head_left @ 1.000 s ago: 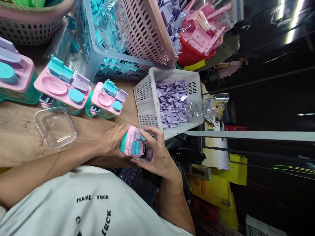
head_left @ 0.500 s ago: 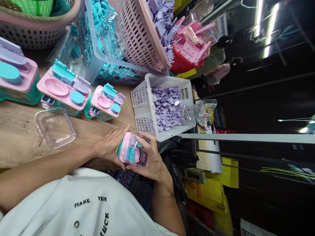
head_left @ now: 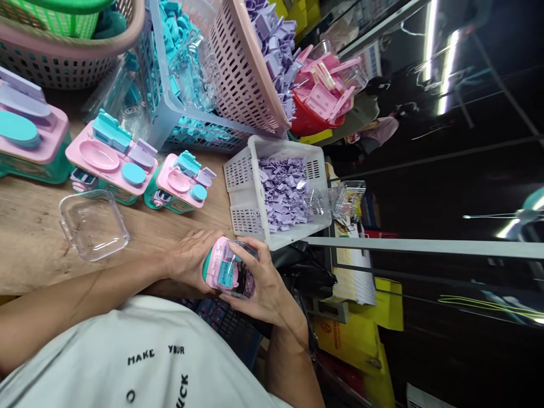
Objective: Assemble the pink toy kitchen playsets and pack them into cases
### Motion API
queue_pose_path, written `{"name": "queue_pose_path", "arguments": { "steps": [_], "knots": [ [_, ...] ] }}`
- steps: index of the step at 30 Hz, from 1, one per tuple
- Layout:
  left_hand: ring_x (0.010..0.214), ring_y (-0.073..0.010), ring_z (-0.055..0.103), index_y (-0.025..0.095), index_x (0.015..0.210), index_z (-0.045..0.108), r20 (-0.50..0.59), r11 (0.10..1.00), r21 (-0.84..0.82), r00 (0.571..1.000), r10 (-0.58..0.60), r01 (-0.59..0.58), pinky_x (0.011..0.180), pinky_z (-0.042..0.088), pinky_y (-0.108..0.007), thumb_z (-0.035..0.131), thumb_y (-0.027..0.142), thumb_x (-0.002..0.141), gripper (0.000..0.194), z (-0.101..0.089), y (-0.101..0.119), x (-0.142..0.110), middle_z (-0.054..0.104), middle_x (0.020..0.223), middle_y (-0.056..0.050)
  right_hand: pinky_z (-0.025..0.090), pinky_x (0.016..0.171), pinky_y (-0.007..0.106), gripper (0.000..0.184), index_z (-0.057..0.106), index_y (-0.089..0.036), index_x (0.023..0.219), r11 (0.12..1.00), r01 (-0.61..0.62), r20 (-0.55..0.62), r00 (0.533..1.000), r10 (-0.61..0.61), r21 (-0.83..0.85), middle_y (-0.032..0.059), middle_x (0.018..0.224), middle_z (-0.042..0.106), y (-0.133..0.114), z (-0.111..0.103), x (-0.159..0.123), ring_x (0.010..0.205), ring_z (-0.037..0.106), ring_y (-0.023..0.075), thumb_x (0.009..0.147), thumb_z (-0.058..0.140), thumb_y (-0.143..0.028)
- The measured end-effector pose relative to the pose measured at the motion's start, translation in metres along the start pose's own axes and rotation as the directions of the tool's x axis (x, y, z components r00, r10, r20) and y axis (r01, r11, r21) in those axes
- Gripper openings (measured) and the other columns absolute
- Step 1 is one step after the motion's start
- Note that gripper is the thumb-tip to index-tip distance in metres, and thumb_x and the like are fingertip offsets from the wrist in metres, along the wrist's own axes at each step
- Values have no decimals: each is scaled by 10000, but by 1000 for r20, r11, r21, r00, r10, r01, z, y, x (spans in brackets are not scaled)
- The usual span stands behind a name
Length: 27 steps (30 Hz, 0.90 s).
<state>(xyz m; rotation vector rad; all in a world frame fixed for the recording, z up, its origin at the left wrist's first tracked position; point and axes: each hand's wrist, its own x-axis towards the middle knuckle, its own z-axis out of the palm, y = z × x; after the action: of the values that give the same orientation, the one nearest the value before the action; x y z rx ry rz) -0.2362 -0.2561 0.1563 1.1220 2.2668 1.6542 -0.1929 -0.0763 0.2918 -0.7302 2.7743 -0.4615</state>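
Note:
Close in front of my shirt, both hands are closed around a small toy kitchen (head_left: 216, 263) with a pink top, green base and turquoise and purple parts. My left hand (head_left: 190, 258) grips its green base side. On the other side, my right hand (head_left: 272, 286) wraps around a clear plastic cover (head_left: 245, 281) that lies over the pink top; whether it is seated I cannot tell. Three similar toy kitchens stand uncovered on the table: one at the left edge (head_left: 51, 133), another (head_left: 111, 161) beside it, a third (head_left: 181, 184) nearest my hands.
A loose clear cover (head_left: 94, 224) lies on the wooden table (head_left: 29, 226). Beyond my hands stands a white crate (head_left: 249, 195) of purple parts. Behind are a blue crate (head_left: 161, 73) of turquoise parts, a pink basket (head_left: 242, 68) of purple parts and a red basket (head_left: 312, 119) of pink parts.
The toy kitchen has turned slightly in my hands, and my right fingers have shifted over the clear cover. The whole view has moved a little; the things on the table stay put.

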Motion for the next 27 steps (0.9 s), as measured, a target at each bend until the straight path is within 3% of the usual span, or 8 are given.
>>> {"name": "queue_pose_path", "arguments": {
  "steps": [6,11,17,22,24,27],
  "knots": [
    [1127,-327,592,146,1296,401,-5,999,-36,1000,10,-11,999,457,-462,853,489,549,938,2,-4,0,603,1223,-139,460,1145,495,931,334,-281,1522,999,-18,107,994,21,-34,129,1406,363,-8,-11,11,1359,448,318,726,816,-310],
    [1106,-330,600,157,1250,440,16,999,-50,1000,10,-10,975,465,-452,852,510,551,885,1,-4,1,614,1197,-131,469,1137,494,945,323,-301,1529,999,-33,108,994,35,-26,127,1408,367,-7,-12,13,1364,457,322,727,822,-320],
    [1232,-377,557,140,1375,377,4,1000,-11,1000,-2,2,1072,419,-510,835,532,577,1001,6,-8,0,569,1321,-191,404,1182,556,1031,218,-355,1579,995,-104,-23,994,104,-7,131,1545,267,7,14,-9,1456,370,349,757,832,-454],
    [1373,-426,445,114,1520,187,113,997,80,993,-29,20,1130,367,-582,859,524,581,1226,8,-11,-6,438,1483,-267,438,1159,551,1105,191,-347,1586,988,-129,-162,977,141,83,145,1555,240,11,37,-19,1457,382,357,716,855,-499],
    [1368,-425,443,95,1531,160,132,982,185,990,-59,34,1104,396,-577,844,445,635,1180,-1,-1,-11,415,1497,-277,438,1162,535,1065,217,-347,1580,985,-128,-180,972,148,117,138,1551,249,12,39,-15,1450,395,346,730,850,-458],
    [1290,-371,499,111,1488,294,109,920,392,993,-53,6,1040,456,-513,712,304,807,823,-35,26,-15,475,1447,-228,415,1175,535,1050,212,-351,1587,986,-130,-196,969,150,108,123,1556,252,18,37,0,1455,389,342,743,834,-404]
  ]
}}
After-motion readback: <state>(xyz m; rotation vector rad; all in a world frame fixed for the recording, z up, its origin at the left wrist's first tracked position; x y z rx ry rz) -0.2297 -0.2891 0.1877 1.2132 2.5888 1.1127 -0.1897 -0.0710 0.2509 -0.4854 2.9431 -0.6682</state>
